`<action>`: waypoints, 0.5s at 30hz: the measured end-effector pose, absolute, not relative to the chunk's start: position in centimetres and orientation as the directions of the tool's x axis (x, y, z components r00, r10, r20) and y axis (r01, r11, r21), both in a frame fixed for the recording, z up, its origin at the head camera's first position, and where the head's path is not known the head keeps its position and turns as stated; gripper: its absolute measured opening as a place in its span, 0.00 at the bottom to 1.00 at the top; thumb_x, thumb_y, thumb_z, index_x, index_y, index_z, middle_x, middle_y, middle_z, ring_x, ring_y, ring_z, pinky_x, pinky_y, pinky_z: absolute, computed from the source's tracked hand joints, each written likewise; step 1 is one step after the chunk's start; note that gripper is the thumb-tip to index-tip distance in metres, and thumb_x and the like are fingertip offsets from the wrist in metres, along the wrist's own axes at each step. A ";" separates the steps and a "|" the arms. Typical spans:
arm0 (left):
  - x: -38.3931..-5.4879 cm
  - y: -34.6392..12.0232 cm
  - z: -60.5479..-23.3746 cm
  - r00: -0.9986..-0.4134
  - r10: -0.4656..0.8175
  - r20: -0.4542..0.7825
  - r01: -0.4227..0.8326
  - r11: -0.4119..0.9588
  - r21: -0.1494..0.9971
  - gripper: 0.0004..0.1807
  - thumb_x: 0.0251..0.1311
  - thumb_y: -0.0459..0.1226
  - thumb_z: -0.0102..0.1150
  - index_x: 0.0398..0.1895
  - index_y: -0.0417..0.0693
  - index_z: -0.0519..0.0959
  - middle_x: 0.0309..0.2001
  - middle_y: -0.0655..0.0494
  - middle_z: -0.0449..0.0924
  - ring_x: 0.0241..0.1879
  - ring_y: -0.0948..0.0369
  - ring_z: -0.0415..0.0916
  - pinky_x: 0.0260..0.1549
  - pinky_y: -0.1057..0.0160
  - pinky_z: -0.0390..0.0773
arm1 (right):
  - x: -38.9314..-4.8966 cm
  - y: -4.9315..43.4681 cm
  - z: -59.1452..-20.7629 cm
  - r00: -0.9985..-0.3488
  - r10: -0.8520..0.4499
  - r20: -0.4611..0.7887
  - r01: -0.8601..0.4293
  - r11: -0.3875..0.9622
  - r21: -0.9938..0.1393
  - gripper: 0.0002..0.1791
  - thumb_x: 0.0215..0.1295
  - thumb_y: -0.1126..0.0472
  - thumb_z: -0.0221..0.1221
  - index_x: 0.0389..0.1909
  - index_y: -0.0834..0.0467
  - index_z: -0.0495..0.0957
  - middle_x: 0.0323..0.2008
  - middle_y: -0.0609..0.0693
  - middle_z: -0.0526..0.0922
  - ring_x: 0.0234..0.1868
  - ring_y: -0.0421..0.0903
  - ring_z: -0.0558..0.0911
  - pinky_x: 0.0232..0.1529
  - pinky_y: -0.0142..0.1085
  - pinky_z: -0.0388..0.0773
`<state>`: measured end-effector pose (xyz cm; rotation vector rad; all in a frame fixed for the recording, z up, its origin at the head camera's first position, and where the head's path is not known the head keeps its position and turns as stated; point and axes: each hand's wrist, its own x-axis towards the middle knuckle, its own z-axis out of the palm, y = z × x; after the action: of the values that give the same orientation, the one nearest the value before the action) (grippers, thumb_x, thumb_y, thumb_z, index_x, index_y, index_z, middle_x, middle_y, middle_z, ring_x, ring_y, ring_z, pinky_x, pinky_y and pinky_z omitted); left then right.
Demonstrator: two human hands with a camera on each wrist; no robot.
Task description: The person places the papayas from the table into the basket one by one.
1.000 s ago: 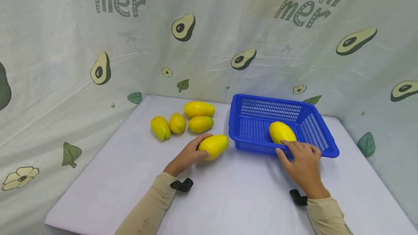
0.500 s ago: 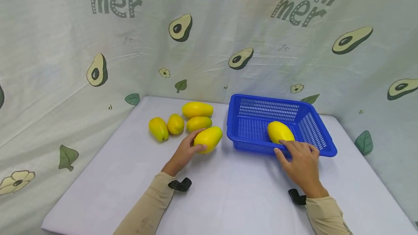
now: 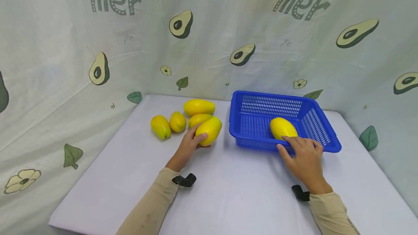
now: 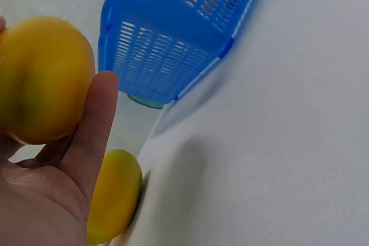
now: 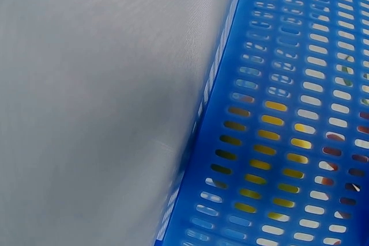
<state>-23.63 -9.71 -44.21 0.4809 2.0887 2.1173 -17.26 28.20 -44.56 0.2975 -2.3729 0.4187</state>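
Note:
In the head view, my left hand (image 3: 187, 147) grips an oblong yellow fruit (image 3: 210, 130) with a greenish tip, held above the table with its shadow below. The left wrist view shows that fruit (image 4: 43, 79) between thumb and fingers. Behind it lie several similar loose fruits, among them a long yellow fruit (image 3: 199, 107) and a fruit (image 3: 160, 127) at the left. My right hand (image 3: 303, 160) grips the near rim of a blue plastic basket (image 3: 251, 141), fingers over the edge and thumb outside. One yellow fruit (image 3: 282, 128) lies in the basket, partly behind the fingertips.
A white cloth covers the table (image 3: 228, 198). Directly behind it hangs a pale curtain (image 3: 202, 53) printed with avocados and leaves. Through the basket's slotted wall (image 5: 271, 159), the right wrist view shows patches of yellow.
My left hand has carried the gripped fruit slightly left and then farther back, so it now overlaps a loose fruit behind it. My right hand stays on the basket rim.

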 end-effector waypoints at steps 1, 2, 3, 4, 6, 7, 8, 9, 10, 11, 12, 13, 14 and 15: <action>-23.7 -9.7 -44.0 -0.938 0.318 0.136 0.132 -0.036 0.991 0.29 0.71 0.43 0.56 0.73 0.50 0.64 0.58 0.45 0.72 0.50 0.49 0.77 0.49 0.55 0.81 | -17.3 28.2 -44.4 -0.734 -0.095 0.673 -0.319 0.923 -0.217 0.22 0.61 0.51 0.65 0.51 0.61 0.82 0.47 0.62 0.84 0.51 0.64 0.74 0.54 0.62 0.56; -23.7 -9.7 -43.9 -0.936 0.323 0.137 0.132 -0.039 0.991 0.30 0.71 0.43 0.56 0.73 0.50 0.63 0.59 0.45 0.71 0.50 0.49 0.77 0.50 0.55 0.81 | -17.3 28.2 -44.4 -0.737 -0.093 0.669 -0.315 0.924 -0.218 0.22 0.61 0.51 0.65 0.51 0.61 0.82 0.47 0.62 0.83 0.51 0.64 0.74 0.54 0.63 0.56; -23.8 -9.8 -43.7 -0.934 0.330 0.138 0.132 -0.040 0.990 0.30 0.70 0.43 0.56 0.73 0.51 0.63 0.60 0.45 0.70 0.51 0.48 0.77 0.50 0.55 0.81 | -17.3 28.2 -44.3 -0.740 -0.092 0.666 -0.312 0.924 -0.219 0.22 0.61 0.51 0.65 0.51 0.61 0.82 0.47 0.62 0.83 0.51 0.64 0.74 0.54 0.63 0.56; -23.8 -9.8 -43.6 -0.933 0.333 0.136 0.130 -0.041 0.991 0.30 0.70 0.43 0.56 0.73 0.51 0.62 0.60 0.45 0.70 0.51 0.48 0.76 0.50 0.55 0.81 | -17.3 28.2 -44.3 -0.742 -0.091 0.664 -0.311 0.925 -0.220 0.22 0.61 0.51 0.65 0.51 0.61 0.82 0.47 0.62 0.83 0.51 0.64 0.74 0.54 0.63 0.56; -23.8 -10.0 -43.2 -0.932 0.337 0.135 0.126 -0.050 0.991 0.30 0.70 0.42 0.57 0.73 0.51 0.63 0.60 0.44 0.69 0.52 0.47 0.75 0.51 0.54 0.81 | -17.3 28.2 -44.2 -0.743 -0.092 0.663 -0.310 0.925 -0.220 0.22 0.61 0.52 0.66 0.51 0.61 0.82 0.47 0.62 0.84 0.51 0.64 0.74 0.54 0.62 0.56; -23.7 -10.1 -43.0 -0.932 0.337 0.134 0.123 -0.053 0.991 0.30 0.69 0.42 0.57 0.73 0.51 0.63 0.61 0.44 0.69 0.52 0.47 0.74 0.51 0.54 0.81 | -17.2 28.2 -44.3 -0.742 -0.093 0.664 -0.312 0.925 -0.219 0.22 0.61 0.52 0.66 0.51 0.61 0.82 0.47 0.62 0.84 0.51 0.64 0.74 0.54 0.62 0.56; -23.7 -10.2 -42.9 -0.934 0.334 0.129 0.117 -0.055 0.992 0.30 0.69 0.42 0.57 0.73 0.51 0.63 0.61 0.44 0.68 0.52 0.47 0.74 0.51 0.54 0.80 | -17.2 28.1 -44.3 -0.742 -0.093 0.663 -0.311 0.925 -0.218 0.22 0.61 0.52 0.66 0.51 0.60 0.82 0.47 0.62 0.84 0.51 0.64 0.74 0.54 0.62 0.56; -23.7 -10.3 -42.7 -0.935 0.332 0.125 0.115 -0.051 0.992 0.30 0.69 0.41 0.57 0.73 0.52 0.63 0.61 0.44 0.68 0.53 0.48 0.73 0.52 0.54 0.80 | -17.2 28.1 -44.3 -0.742 -0.094 0.664 -0.312 0.925 -0.217 0.22 0.60 0.52 0.66 0.51 0.60 0.82 0.47 0.62 0.84 0.51 0.64 0.74 0.54 0.62 0.56; -23.6 -10.5 -42.5 -0.936 0.329 0.124 0.116 -0.043 0.992 0.31 0.69 0.41 0.57 0.73 0.51 0.62 0.62 0.44 0.67 0.53 0.48 0.72 0.52 0.55 0.79 | -17.2 28.1 -44.3 -0.741 -0.095 0.665 -0.312 0.925 -0.216 0.22 0.60 0.52 0.66 0.51 0.60 0.82 0.47 0.62 0.84 0.51 0.64 0.74 0.53 0.62 0.57; -23.7 -10.6 -42.4 -0.938 0.325 0.123 0.117 -0.038 0.992 0.31 0.69 0.41 0.57 0.73 0.52 0.62 0.63 0.45 0.67 0.53 0.49 0.72 0.53 0.55 0.79 | -17.1 28.1 -44.3 -0.741 -0.095 0.665 -0.312 0.925 -0.216 0.22 0.60 0.52 0.66 0.50 0.60 0.82 0.47 0.62 0.84 0.51 0.64 0.74 0.53 0.62 0.57; -23.7 -10.7 -42.2 -0.938 0.324 0.122 0.119 -0.031 0.992 0.31 0.69 0.41 0.57 0.74 0.52 0.62 0.64 0.46 0.66 0.54 0.49 0.71 0.54 0.56 0.78 | -17.1 28.1 -44.4 -0.740 -0.095 0.666 -0.311 0.926 -0.214 0.22 0.60 0.52 0.66 0.50 0.60 0.82 0.47 0.62 0.84 0.51 0.64 0.74 0.53 0.62 0.57; -23.7 -10.8 -42.1 -0.939 0.322 0.123 0.121 -0.026 0.992 0.32 0.69 0.41 0.57 0.74 0.53 0.61 0.64 0.47 0.65 0.55 0.49 0.71 0.55 0.56 0.77 | -17.1 28.1 -44.4 -0.740 -0.094 0.666 -0.311 0.926 -0.214 0.22 0.60 0.52 0.66 0.50 0.60 0.82 0.47 0.62 0.84 0.51 0.64 0.74 0.53 0.62 0.57; -23.8 -10.8 -41.9 -0.939 0.321 0.126 0.126 -0.022 0.992 0.32 0.68 0.40 0.57 0.74 0.53 0.61 0.65 0.47 0.65 0.55 0.49 0.70 0.55 0.56 0.77 | -17.1 28.1 -44.4 -0.740 -0.093 0.666 -0.309 0.926 -0.214 0.21 0.60 0.52 0.66 0.50 0.60 0.82 0.47 0.62 0.84 0.51 0.64 0.74 0.53 0.62 0.57; -23.8 -10.9 -41.8 -0.939 0.319 0.130 0.131 -0.019 0.991 0.32 0.68 0.40 0.56 0.74 0.53 0.61 0.65 0.47 0.65 0.55 0.49 0.70 0.56 0.57 0.76 | -17.1 28.1 -44.4 -0.740 -0.092 0.666 -0.309 0.926 -0.215 0.21 0.60 0.52 0.66 0.50 0.60 0.82 0.47 0.62 0.84 0.51 0.64 0.74 0.53 0.62 0.57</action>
<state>-23.84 -10.87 -41.78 0.4862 2.1012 2.0947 -17.09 28.05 -44.37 0.2831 -2.3887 0.4102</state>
